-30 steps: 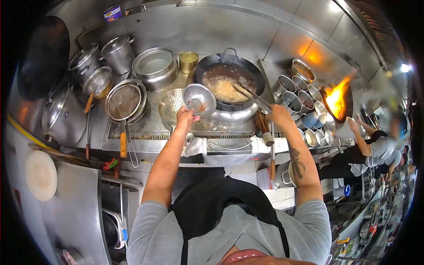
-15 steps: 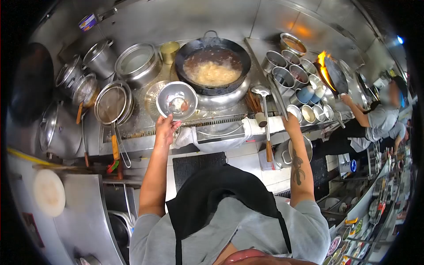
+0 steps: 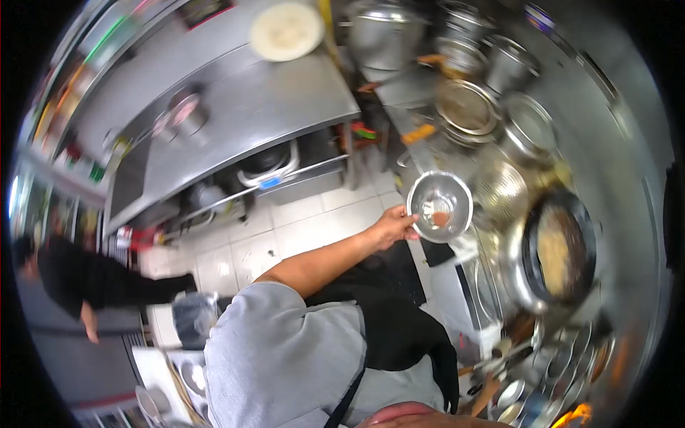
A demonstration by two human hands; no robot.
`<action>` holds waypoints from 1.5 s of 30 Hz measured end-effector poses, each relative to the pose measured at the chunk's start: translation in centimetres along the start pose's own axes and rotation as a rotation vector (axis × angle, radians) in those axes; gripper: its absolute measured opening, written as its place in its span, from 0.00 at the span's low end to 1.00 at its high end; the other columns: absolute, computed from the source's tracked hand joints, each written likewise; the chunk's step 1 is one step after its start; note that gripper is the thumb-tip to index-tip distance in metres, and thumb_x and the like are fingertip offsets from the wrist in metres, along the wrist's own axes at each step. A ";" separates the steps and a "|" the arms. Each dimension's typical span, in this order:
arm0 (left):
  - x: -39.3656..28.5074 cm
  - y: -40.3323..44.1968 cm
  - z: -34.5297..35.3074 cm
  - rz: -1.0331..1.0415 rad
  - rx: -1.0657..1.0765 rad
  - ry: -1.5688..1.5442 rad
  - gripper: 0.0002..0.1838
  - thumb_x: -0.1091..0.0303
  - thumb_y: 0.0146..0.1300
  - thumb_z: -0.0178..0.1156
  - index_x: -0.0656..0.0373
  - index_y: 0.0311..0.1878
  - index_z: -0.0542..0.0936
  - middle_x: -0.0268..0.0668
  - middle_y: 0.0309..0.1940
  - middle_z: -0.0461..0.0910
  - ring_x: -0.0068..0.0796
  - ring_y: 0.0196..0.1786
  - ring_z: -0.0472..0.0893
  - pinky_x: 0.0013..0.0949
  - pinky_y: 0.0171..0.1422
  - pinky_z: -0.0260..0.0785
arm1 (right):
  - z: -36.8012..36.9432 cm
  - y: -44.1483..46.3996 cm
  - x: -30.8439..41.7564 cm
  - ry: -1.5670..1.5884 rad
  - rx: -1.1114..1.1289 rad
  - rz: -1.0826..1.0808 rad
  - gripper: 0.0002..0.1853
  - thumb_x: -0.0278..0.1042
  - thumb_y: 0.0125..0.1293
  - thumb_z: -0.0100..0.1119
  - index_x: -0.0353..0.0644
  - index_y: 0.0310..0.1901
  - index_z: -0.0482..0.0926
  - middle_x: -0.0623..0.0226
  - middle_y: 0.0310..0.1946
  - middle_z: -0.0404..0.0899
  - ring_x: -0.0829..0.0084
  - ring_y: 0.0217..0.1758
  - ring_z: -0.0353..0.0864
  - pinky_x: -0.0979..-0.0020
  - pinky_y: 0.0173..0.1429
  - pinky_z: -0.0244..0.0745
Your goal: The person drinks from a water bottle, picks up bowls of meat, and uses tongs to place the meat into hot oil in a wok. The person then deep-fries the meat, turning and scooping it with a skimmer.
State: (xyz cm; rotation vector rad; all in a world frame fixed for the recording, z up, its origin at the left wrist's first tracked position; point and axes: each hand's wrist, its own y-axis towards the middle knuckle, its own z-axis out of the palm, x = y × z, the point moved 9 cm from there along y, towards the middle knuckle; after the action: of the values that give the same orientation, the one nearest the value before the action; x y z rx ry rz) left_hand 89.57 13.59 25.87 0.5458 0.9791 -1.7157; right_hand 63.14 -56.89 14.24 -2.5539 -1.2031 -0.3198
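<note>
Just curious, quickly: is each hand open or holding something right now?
Left hand: holding the bowl.
Right hand: blurred, partly hidden; cannot be told.

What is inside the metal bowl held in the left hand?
The metal bowl holds pale bits and a reddish-brown patch near its bottom, too blurred to identify. Whatever lies directly beneath them is covered.

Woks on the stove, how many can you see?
1: the wok, right of the bowl in your left hand. Another could be cut off near the flame at bottom right.
</note>
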 end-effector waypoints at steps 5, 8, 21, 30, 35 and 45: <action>0.2 -8.4 -13.8 0.076 -0.455 -0.185 0.07 0.69 0.70 0.57 0.63 0.45 0.73 0.43 0.41 0.80 0.33 0.34 0.83 0.38 0.44 0.82 | 0.3 1.2 5.6 -0.087 -0.050 0.053 0.33 0.51 0.61 0.64 0.24 0.55 0.75 0.36 0.46 0.80 0.42 0.52 0.80 0.54 0.56 0.73; -1.5 -13.5 -26.4 0.237 -0.660 -0.178 0.09 0.68 0.72 0.52 0.65 0.44 0.74 0.43 0.39 0.80 0.32 0.32 0.82 0.38 0.45 0.80 | 0.3 1.3 10.9 -0.087 -0.079 -0.054 0.33 0.51 0.62 0.63 0.24 0.55 0.75 0.36 0.47 0.80 0.42 0.52 0.80 0.54 0.57 0.73; -12.6 -20.1 -50.2 0.535 -0.612 -0.500 0.25 0.55 0.65 0.62 0.54 0.60 0.67 0.42 0.51 0.72 0.47 0.53 0.80 0.48 0.51 0.78 | 0.0 -4.5 28.1 -0.127 -0.126 -0.277 0.31 0.49 0.64 0.62 0.25 0.56 0.75 0.37 0.48 0.80 0.43 0.53 0.79 0.56 0.57 0.73; -6.2 -14.5 -47.1 0.049 -0.648 -0.305 0.22 0.59 0.64 0.64 0.50 0.55 0.65 0.42 0.50 0.72 0.46 0.50 0.82 0.48 0.49 0.77 | -2.2 -8.2 28.4 -0.170 -0.162 -0.256 0.30 0.47 0.65 0.61 0.25 0.57 0.74 0.37 0.48 0.80 0.44 0.53 0.79 0.56 0.57 0.73; -2.2 -13.0 -51.0 -0.004 -0.607 -0.334 0.25 0.56 0.64 0.64 0.52 0.59 0.66 0.45 0.53 0.72 0.47 0.52 0.81 0.48 0.52 0.76 | -6.0 -13.2 28.9 0.044 -0.233 -0.323 0.26 0.41 0.67 0.58 0.26 0.57 0.74 0.39 0.48 0.80 0.46 0.53 0.80 0.57 0.58 0.73; 6.7 -5.1 -42.7 -0.440 -0.473 0.048 0.33 0.54 0.71 0.53 0.51 0.75 0.57 0.49 0.68 0.63 0.51 0.63 0.73 0.53 0.63 0.70 | 8.0 -24.3 24.4 0.101 0.115 -0.214 0.19 0.41 0.60 0.65 0.35 0.47 0.82 0.50 0.30 0.84 0.55 0.33 0.85 0.60 0.45 0.79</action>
State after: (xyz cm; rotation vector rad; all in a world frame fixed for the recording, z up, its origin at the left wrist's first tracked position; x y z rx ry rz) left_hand 78.22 45.58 -1.45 0.0601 1.5685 -1.7618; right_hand 60.07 -21.91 18.85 -2.2878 -1.4154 -0.4091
